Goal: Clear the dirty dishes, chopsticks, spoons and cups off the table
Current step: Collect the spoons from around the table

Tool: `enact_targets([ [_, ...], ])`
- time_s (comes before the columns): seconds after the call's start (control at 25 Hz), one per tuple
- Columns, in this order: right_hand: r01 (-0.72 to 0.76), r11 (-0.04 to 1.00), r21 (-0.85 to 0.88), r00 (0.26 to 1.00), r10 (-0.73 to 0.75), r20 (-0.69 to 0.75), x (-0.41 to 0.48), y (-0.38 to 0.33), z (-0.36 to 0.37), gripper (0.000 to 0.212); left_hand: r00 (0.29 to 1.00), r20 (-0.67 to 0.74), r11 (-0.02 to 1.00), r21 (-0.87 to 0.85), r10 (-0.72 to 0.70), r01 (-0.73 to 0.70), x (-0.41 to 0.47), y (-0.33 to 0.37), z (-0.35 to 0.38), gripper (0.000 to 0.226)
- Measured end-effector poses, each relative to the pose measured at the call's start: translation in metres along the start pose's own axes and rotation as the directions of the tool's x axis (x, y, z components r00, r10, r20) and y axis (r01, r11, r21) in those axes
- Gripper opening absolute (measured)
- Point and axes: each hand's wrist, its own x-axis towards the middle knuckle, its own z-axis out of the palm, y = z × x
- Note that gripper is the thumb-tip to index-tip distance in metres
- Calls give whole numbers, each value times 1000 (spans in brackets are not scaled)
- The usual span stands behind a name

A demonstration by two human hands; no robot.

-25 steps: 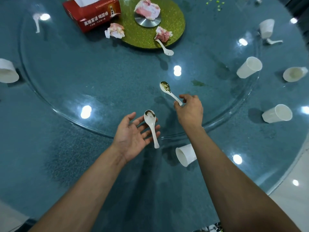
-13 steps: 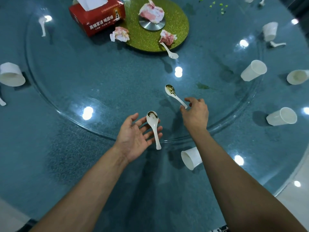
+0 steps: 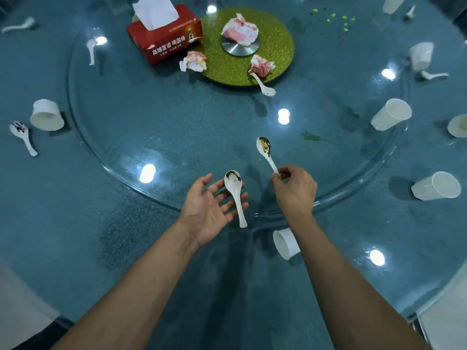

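Note:
My left hand [image 3: 209,208] is palm up with a dirty white spoon [image 3: 235,195] lying across its spread fingers. My right hand [image 3: 294,190] pinches the handle end of a second stained white spoon [image 3: 265,151], whose bowl points away over the glass turntable [image 3: 126,122]. A white cup [image 3: 285,243] lies on its side just under my right forearm. More spoons lie at the green centre disc [image 3: 265,87], far left [image 3: 22,137], back left [image 3: 91,50] and right [image 3: 432,75]. Several white cups lie tipped at the left [image 3: 46,114] and right [image 3: 390,113], [image 3: 436,185].
A red tissue box [image 3: 164,39] stands at the back beside the green disc [image 3: 280,46], with crumpled stained napkins [image 3: 193,61] on and around it. Green crumbs [image 3: 338,20] dot the far right. The table edge [image 3: 414,309] curves at the lower right.
The view tilted so the table slid down in frame. My right hand has drawn its spoon slightly back toward me. The left hand stays palm up with its spoon.

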Motion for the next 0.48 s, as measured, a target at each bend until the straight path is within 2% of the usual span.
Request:
enact_targets([
  [0.16,-23,974,226,1000,27,-15,-50,-8,-15,12,999,-27,1000,-11,21,-21,-4,-7,12,53],
  [0.24,9,952,305,1000,-5,-12,-74,-14,-25,9,999,-32,1000,-12,23,-23,-6,-11,18,52],
  [0.36,94,947,307,996,-92,-22,-99,-21,-36,8,999,-34,1000,-4,31,-31,-10,-14,27,50],
  [0.48,144,964,222,989,-143,-23,-111,-21,-42,9,999,-24,999,-7,35,-35,-14,-13,33,54],
])
